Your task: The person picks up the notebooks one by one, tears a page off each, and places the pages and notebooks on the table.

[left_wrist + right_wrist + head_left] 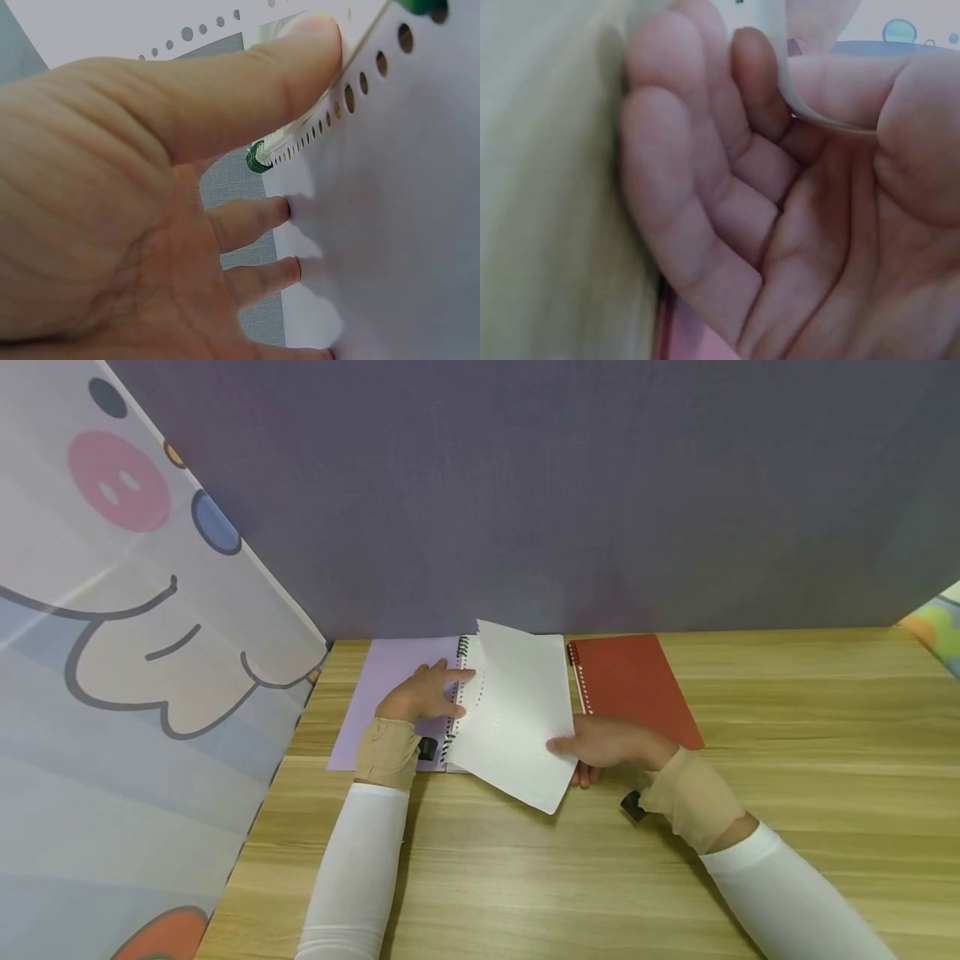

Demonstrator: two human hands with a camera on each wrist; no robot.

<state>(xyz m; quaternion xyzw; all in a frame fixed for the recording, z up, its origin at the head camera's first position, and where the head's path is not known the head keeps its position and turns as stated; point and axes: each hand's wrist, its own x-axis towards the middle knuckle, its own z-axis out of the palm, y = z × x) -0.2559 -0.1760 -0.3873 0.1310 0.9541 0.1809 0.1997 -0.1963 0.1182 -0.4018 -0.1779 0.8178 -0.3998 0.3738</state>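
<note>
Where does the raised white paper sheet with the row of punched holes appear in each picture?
Head view: the white paper sheet is central, slanted, between the bare left hand and bare right hand.
Left wrist view: the sheet is at top left, its holes showing.
Right wrist view: the sheet is at the top, pinched by the right hand.
Shared landmark: the green spiral binding, clear only in the head and left wrist views.

Free room over the tabletop (525, 885) between 2 sleeves (356, 868); obstacles beyond: raised sheet (521, 710), then grey panel (540, 502).
</note>
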